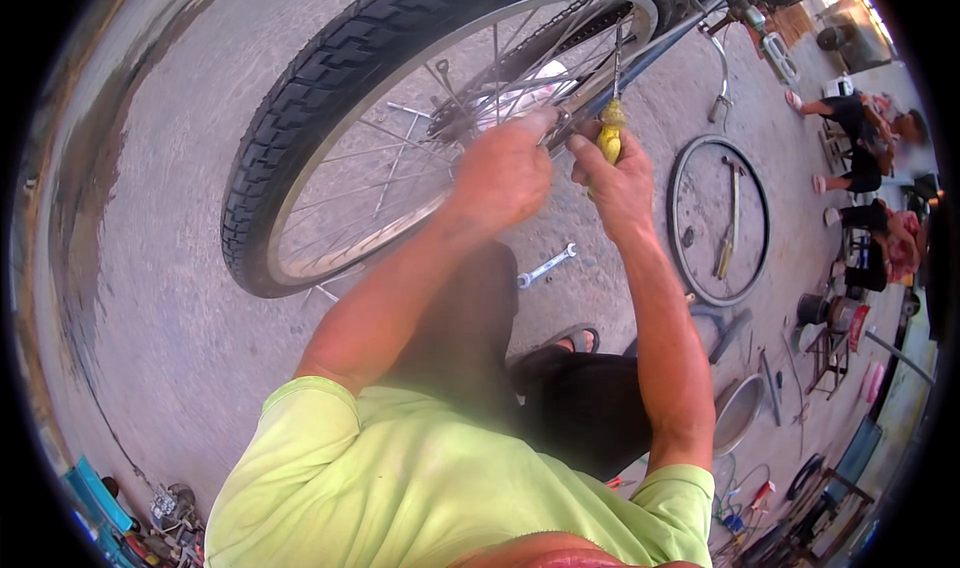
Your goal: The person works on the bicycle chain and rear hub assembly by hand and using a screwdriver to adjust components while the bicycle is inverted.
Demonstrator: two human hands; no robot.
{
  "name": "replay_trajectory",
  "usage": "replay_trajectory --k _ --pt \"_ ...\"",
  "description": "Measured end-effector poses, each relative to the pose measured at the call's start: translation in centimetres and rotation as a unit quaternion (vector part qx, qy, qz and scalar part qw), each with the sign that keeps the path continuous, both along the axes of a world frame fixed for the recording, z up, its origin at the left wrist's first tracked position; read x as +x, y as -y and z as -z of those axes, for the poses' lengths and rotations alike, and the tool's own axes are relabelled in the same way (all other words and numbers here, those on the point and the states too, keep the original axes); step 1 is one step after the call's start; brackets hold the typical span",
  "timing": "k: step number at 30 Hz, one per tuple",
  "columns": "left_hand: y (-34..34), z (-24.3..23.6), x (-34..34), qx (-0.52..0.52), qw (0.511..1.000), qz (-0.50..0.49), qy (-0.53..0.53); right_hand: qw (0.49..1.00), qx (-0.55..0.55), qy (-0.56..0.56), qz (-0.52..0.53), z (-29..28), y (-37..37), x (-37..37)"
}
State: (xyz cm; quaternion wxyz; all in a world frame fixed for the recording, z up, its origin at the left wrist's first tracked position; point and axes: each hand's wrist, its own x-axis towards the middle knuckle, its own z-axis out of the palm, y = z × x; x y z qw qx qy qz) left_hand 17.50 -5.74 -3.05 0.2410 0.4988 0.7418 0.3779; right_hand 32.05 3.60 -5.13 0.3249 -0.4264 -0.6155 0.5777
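Note:
My right hand (622, 176) is wrapped round the yellow handle of a screwdriver (611, 133), whose thin shaft points away from me alongside the frame tube (655, 50) of a bicycle. Close beside it, my left hand (505, 166) has its fingers pinched together at the end of a metal part near the wheel's hub; what they grip is hidden. The bicycle wheel (262, 168), with a black knobbly tyre and thin spokes, stands just beyond my left hand. A chain (572, 23) shows behind the spokes. On the ground below my hands lies an open-ended wrench (547, 266).
Right of my arm, a loose wheel rim or tyre (676, 230) lies flat around a hammer-like tool (731, 218). Nearer are a metal basin (738, 418) and scattered tools. A pedal (779, 58) juts out at upper right. Two people (868, 133) sit at the far right.

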Motion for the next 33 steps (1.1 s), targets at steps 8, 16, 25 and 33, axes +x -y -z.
replay_trajectory --k 8,16,25,33 --pt "0.3 -1.1 -0.1 0.004 0.997 0.012 0.076 0.999 0.018 -0.026 0.005 0.7 0.5 -0.8" --pt "-0.1 -0.8 -0.4 -0.015 1.000 0.021 0.007 0.997 -0.069 -0.026 0.009 -0.2 1.1 -0.7" --pt "-0.1 -0.5 -0.6 0.002 1.000 0.029 -0.011 0.996 0.009 0.074 -0.053 -1.8 4.0 10.1" --pt "0.2 -1.7 -0.2 -0.022 0.999 0.014 0.045 0.971 0.172 0.162 -0.047 -1.7 5.3 13.2"
